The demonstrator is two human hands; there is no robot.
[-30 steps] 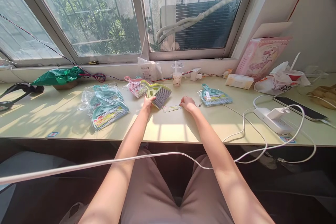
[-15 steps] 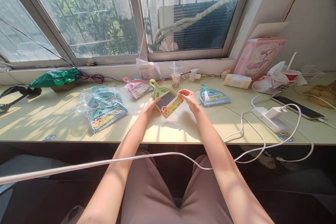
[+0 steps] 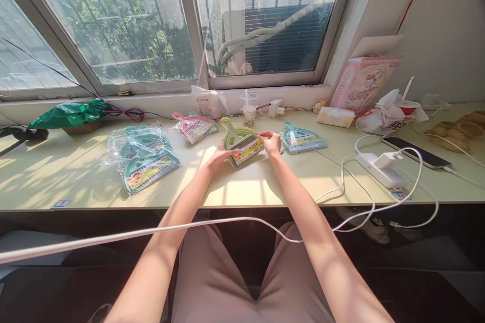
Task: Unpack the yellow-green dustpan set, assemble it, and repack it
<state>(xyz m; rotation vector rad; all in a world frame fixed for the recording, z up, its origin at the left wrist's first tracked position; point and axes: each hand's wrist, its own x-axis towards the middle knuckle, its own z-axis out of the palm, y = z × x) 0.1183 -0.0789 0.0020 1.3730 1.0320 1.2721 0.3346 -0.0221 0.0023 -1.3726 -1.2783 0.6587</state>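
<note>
Both hands hold a small green dustpan-and-brush set (image 3: 235, 136) just above the table, its handle pointing away from me. A printed card label (image 3: 250, 150) lies across the brush's grey bristles. My left hand (image 3: 220, 155) grips the set at its left edge, thumb over the front. At the right end of the label, my right hand (image 3: 270, 142) pinches with thumb and fingers. A blue-green dustpan set (image 3: 303, 139) lies right of my hands, and a pink one (image 3: 194, 126) behind to the left. Several blue-green sets in clear plastic (image 3: 146, 156) are piled farther left.
A drink cup with straw (image 3: 249, 109) stands behind the hands by the window. To the right are a power strip (image 3: 381, 171), a phone (image 3: 415, 152), a tissue pack (image 3: 335, 117) and a pink box (image 3: 366, 83). A white cable (image 3: 242, 219) crosses over my forearms.
The green set has tilted in my hands. Its card label now sits higher, with bristles showing beneath it. My right hand stays at the label's end. The view has shifted slightly.
</note>
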